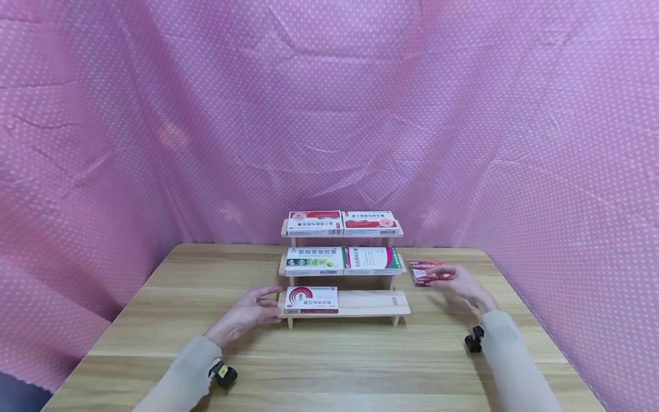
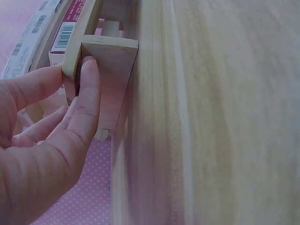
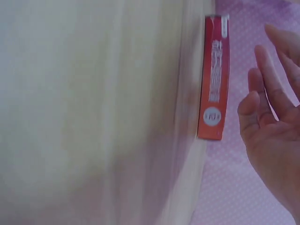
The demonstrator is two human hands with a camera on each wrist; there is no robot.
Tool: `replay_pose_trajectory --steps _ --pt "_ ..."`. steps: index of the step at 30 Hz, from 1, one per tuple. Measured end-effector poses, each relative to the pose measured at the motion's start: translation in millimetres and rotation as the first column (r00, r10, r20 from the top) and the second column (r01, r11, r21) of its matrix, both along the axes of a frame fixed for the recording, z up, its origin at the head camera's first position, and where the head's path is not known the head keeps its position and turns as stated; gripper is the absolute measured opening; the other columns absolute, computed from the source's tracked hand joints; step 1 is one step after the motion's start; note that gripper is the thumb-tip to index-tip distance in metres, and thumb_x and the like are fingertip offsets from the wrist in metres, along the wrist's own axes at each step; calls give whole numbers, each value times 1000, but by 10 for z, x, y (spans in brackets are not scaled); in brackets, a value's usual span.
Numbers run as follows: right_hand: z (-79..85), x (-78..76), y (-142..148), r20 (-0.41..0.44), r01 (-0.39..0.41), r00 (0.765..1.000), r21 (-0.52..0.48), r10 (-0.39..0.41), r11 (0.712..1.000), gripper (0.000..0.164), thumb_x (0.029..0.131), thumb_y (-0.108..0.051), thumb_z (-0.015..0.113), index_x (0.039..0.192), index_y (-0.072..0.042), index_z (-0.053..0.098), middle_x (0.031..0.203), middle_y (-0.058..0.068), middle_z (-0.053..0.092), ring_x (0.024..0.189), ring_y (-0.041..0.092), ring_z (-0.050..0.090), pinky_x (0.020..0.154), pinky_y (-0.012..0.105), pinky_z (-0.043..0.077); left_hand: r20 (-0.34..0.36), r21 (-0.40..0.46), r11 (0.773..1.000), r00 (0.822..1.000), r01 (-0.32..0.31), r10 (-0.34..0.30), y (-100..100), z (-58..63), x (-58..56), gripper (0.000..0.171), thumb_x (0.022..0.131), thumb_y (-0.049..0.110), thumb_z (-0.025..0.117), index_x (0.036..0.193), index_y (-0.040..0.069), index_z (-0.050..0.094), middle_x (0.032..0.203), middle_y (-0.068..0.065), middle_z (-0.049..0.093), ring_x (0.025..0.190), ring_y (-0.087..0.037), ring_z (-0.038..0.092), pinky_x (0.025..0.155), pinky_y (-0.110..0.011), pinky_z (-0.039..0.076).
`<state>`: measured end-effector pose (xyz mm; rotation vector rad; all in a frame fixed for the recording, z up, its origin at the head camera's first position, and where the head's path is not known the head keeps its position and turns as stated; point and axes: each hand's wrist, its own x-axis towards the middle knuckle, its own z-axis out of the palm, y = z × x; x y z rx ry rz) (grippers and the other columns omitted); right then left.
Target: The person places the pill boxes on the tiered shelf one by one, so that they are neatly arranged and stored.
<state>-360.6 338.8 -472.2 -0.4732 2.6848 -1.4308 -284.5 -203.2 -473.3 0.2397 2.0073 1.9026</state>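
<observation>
My left hand point(image 1: 248, 313) is at the left end of a three-tier wooden stand point(image 1: 372, 303). In the left wrist view its thumb and fingers pinch the end of the bottom shelf board point(image 2: 71, 65). A white medicine box point(image 1: 323, 297) with dark red arcs lies on the left half of that shelf. To the right of the stand, a red-orange medicine box point(image 3: 214, 77) lies flat on the table. My right hand point(image 1: 460, 284) hovers over this box, fingers slightly bent; the right wrist view shows a gap between fingers and box.
Two white medicine boxes, a green-marked one point(image 1: 315, 257) and a magenta-and-green one point(image 1: 368, 257), lie side by side on the middle shelf. Two red-and-white boxes point(image 1: 315, 222) fill the top shelf. Pink dotted cloth point(image 1: 329, 126) hangs behind the wooden table point(image 1: 329, 366).
</observation>
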Motion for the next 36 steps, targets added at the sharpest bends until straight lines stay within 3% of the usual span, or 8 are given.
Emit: replay_pose_trajectory --steps 6,13,17,21,29,33,36 --pt "36 -88 76 -59 78 995 58 -75 995 43 86 -12 73 124 5 62 135 29 55 115 38 50 82 23 44 4 -7 1000 1000 -7 7 -5 10 2 73 87 -6 61 151 -4 25 128 -32 51 102 -26 65 97 -42 55" --pt "29 -165 101 8 90 996 84 -91 992 47 86 -11 72 129 2 60 146 29 43 108 32 52 77 21 48 17 -12 999 999 -40 40 16 6 2 73 85 -10 61 150 -3 28 124 -29 53 99 -25 65 96 -42 56" --pt "-10 -188 88 -16 57 998 102 -56 993 46 85 -10 74 126 4 61 151 29 35 121 43 48 98 41 49 21 -12 999 999 -44 45 18 1 1 74 85 -11 61 150 -3 28 123 -27 53 99 -25 65 95 -42 56" --pt "-55 -196 94 4 23 1000 120 -24 993 50 84 -12 74 130 1 60 157 28 25 139 53 26 115 62 26 21 -5 999 999 -37 37 10 4 2 74 84 -10 61 150 -3 28 124 -28 53 99 -25 65 96 -42 56" --pt "-101 -206 113 107 -7 994 105 -4 994 59 84 -9 73 138 1 51 162 25 6 143 54 12 117 62 20 6 -14 1000 1000 -26 27 0 1 -2 72 87 -6 61 150 -3 27 129 -32 50 101 -26 66 95 -42 56" --pt "-100 -217 120 103 -17 995 104 6 994 59 81 -5 73 136 2 52 161 28 4 143 57 6 116 67 8 9 -15 999 999 -35 35 0 -6 -2 72 86 -8 61 150 -3 28 129 -32 50 100 -26 66 95 -42 56" --pt "-111 -212 133 84 -19 996 107 9 994 58 79 -2 74 133 3 55 160 30 6 141 59 8 114 70 7 3 -20 1000 1000 -24 24 -1 2 7 72 87 -6 62 150 -3 28 129 -31 50 100 -26 66 95 -41 56"
